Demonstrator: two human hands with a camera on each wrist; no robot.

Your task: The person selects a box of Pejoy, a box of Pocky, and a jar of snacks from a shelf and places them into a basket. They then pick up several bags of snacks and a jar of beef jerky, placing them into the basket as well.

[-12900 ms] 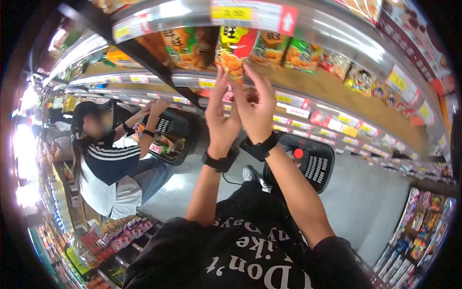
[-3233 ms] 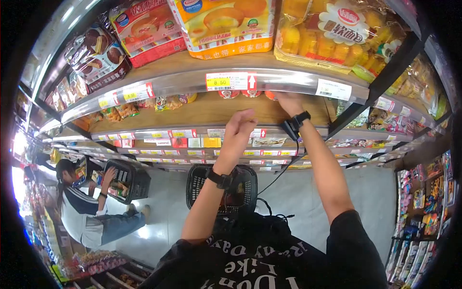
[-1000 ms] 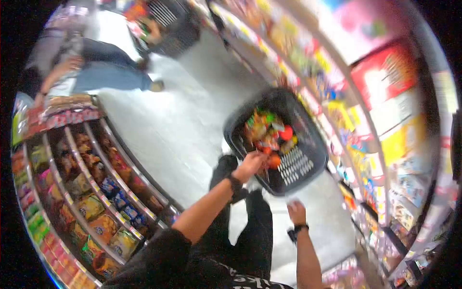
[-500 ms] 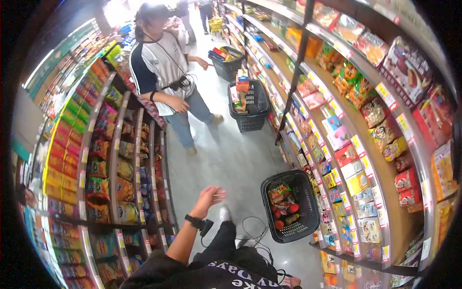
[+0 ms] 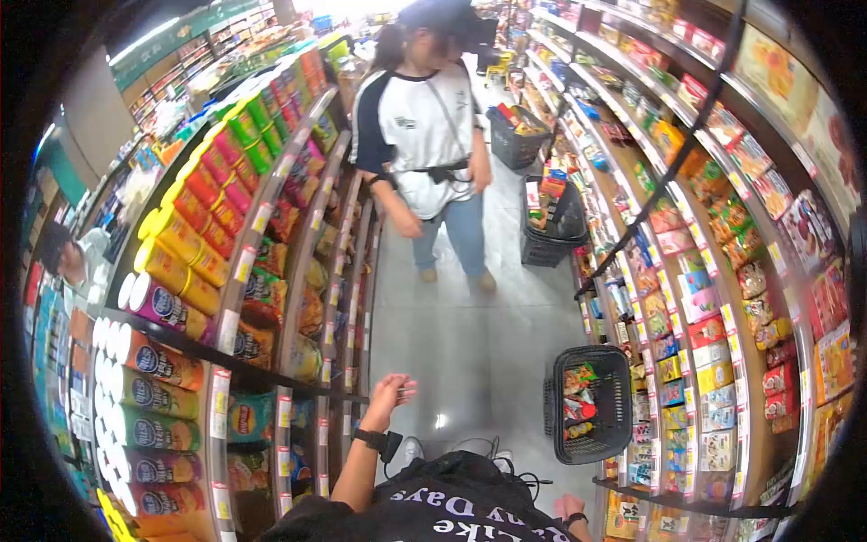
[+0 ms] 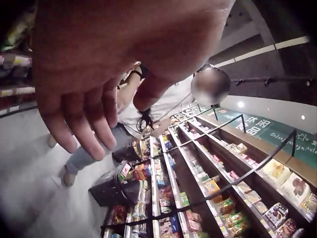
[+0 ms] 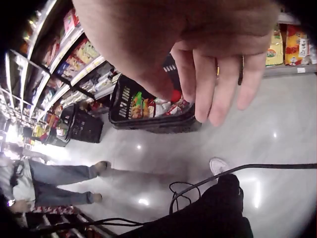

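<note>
My left hand (image 5: pixel 390 397) hangs in front of my body over the aisle floor, fingers loosely bent and holding nothing. In the left wrist view its fingers dangle relaxed with the thumb apart. Low at my side, my right hand (image 5: pixel 569 508) is partly cut off by the head view's lower edge. The right wrist view shows its fingers loose, with nothing in them. Nearest to it, a black shopping basket (image 5: pixel 616 379) stands on the floor beside the right shelf. Inside lie several snack packets (image 7: pixel 148 108) and a red round-topped item (image 7: pixel 176 95).
Snack shelves (image 5: pixel 713 298) line the right side; stacked chip canisters (image 5: pixel 167 253) and packets fill the left one. A person (image 5: pixel 433 135) stands ahead in the aisle. Two more filled baskets, a near one (image 5: pixel 553 246) and a farther one (image 5: pixel 517 152), stand along the right shelf. Black cables (image 5: pixel 506 465) hang by my legs.
Earlier my hands held a snack packet at the shelf, then my right hand reached into it. A second ago my left hand was at the basket with an orange item; now both hands are empty.
</note>
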